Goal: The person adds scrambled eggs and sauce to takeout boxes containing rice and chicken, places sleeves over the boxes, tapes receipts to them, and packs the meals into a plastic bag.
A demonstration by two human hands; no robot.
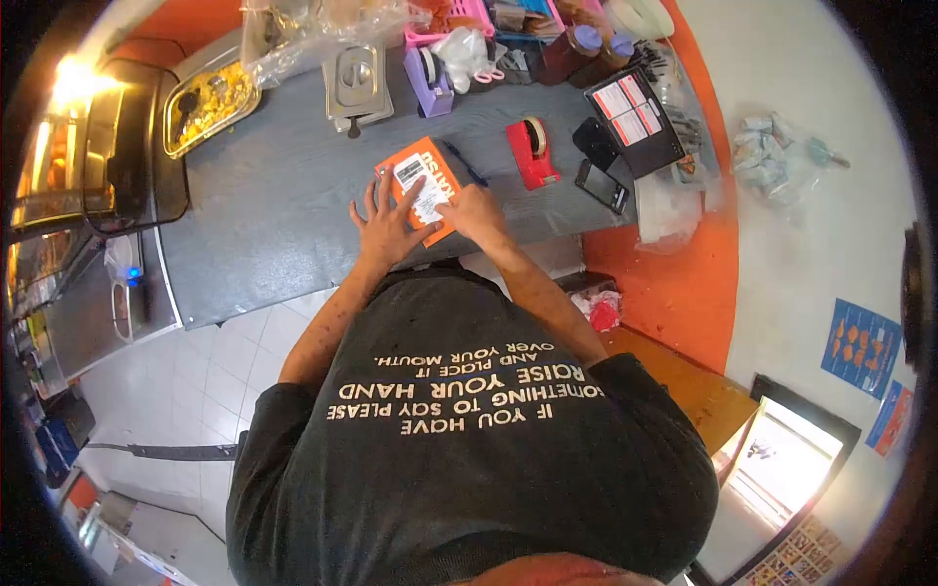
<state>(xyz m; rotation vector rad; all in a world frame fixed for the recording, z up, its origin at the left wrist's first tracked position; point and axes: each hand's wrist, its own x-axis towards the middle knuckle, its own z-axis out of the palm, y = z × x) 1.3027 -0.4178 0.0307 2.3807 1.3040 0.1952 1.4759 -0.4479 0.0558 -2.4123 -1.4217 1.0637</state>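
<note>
An orange box (398,159) with white lettering lies on the dark grey table, and a white printed slip (422,200) rests on its top. My left hand (387,223) is spread over the box's left and near side, its fingers apart, with one fingertip on the slip. At the box's right edge my right hand (473,212) is closed, its thumb or a finger touching the slip; whether it grips anything is hidden. A dark pen (465,163) lies just right of the box.
Right of the box are a red tape dispenser (532,153), a phone (601,187) and a black folder (635,122). Behind are a purple dispenser (428,82) and a lidded metal container (356,86). A food tray (211,105) stands at the back left.
</note>
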